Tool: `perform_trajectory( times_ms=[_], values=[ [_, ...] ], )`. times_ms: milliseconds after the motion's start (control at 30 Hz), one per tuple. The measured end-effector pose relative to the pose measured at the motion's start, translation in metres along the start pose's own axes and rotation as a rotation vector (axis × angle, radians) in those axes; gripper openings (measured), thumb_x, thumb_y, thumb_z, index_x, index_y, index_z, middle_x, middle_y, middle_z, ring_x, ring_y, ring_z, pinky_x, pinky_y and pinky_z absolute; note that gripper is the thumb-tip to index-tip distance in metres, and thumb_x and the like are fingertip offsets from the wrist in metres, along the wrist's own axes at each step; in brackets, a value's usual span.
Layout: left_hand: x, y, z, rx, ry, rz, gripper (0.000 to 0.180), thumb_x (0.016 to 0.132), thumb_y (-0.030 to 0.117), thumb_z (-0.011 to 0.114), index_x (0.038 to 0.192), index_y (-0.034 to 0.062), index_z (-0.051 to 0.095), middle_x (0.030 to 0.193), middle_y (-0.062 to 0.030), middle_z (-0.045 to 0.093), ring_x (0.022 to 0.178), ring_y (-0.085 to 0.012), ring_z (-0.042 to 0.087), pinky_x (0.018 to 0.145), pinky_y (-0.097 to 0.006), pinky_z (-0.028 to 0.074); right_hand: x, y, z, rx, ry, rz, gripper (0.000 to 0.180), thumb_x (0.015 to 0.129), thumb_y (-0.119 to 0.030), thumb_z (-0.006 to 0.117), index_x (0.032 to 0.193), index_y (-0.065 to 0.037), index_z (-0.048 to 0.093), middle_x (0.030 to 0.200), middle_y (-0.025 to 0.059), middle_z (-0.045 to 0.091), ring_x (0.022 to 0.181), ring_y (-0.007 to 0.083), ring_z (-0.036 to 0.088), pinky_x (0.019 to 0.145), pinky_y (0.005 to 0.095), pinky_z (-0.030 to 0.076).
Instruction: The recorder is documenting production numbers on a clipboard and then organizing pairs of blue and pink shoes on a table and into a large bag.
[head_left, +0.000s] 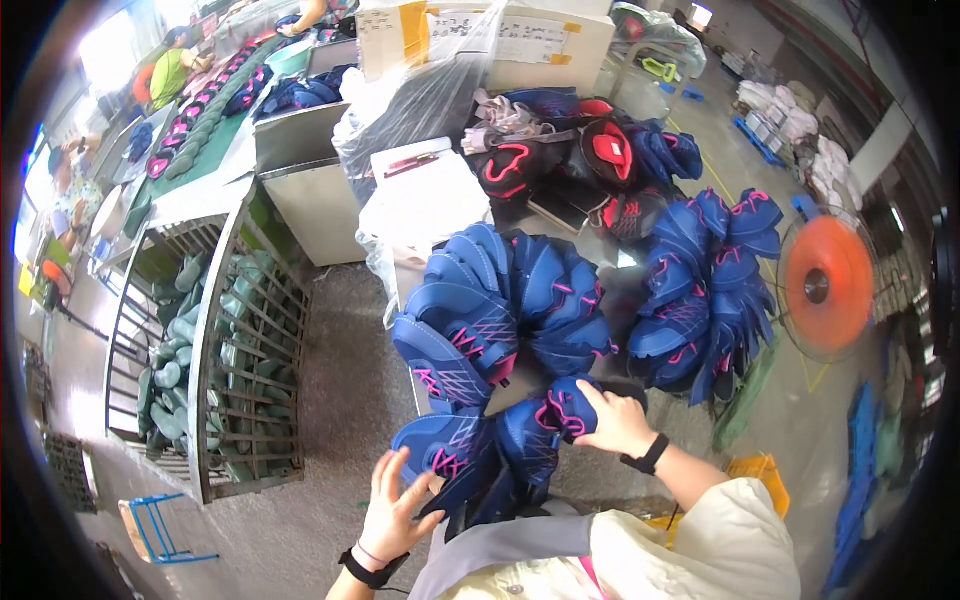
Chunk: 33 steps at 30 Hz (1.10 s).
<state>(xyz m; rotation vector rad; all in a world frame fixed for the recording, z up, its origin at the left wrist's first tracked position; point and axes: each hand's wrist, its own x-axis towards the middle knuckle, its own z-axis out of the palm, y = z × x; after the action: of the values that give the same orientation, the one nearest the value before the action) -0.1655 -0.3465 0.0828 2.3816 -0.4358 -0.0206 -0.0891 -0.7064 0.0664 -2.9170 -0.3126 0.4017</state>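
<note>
My right hand [615, 422] is closed on the end of a blue shoe upper [572, 404] with pink lacing loops, at the near edge of the table. My left hand [392, 508] is open, its fingers spread, just beside another blue upper [437, 446] with pink cross-stitching. Whether its fingertips touch that upper is hard to make out. More blue uppers hang close to my body between the two hands. Beyond them a fanned stack of blue uppers [468, 300] lies on the table, and a second stack [690, 290] stands to the right.
Black and red shoes [607, 150] lie at the back of the table, near white paper [425, 205] with pens. A metal cage [210, 340] of green shoe forms stands left. An orange fan [826, 285] is at right, a yellow crate [760, 478] behind my right arm. People work far left.
</note>
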Motion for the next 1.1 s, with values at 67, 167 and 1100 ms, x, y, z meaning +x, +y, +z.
perform_trajectory(
  times_ms=[67,167,1100],
  values=[
    [0.005,0.018,0.003,0.249,0.05,-0.04,0.04,0.061,0.012,0.075,0.098,0.0069,0.062,0.131,-0.0197,0.037,0.117,-0.0338,0.042,0.088,-0.04,0.043,0.023,0.004,-0.031,0.12,-0.089,-0.021,0.089,0.056,-0.047,0.077,0.129,-0.011,0.041,0.081,0.0248,0.062,0.078,0.0374,0.062,0.07,0.0426,0.05],
    [0.002,0.018,0.015,0.411,0.256,-0.098,0.037,0.062,0.008,0.072,0.096,0.0051,0.061,0.122,-0.0183,0.046,0.111,-0.033,0.048,0.088,-0.043,0.043,0.058,0.035,-0.045,0.567,-0.345,-0.05,0.073,0.062,-0.04,0.077,0.121,-0.006,0.051,0.102,0.0165,0.063,0.096,0.0265,0.061,0.085,0.033,0.046],
    [0.048,0.025,0.068,0.219,0.424,-0.277,0.018,0.068,0.016,0.069,0.073,0.0079,0.054,0.071,-0.008,0.052,0.073,-0.0278,0.053,0.066,-0.039,0.043,0.157,0.008,-0.088,-0.105,-0.587,-0.681,0.061,0.071,-0.057,0.061,0.119,-0.02,0.057,0.103,0.0162,0.063,0.096,0.0342,0.059,0.08,0.0414,0.046]
  ],
)
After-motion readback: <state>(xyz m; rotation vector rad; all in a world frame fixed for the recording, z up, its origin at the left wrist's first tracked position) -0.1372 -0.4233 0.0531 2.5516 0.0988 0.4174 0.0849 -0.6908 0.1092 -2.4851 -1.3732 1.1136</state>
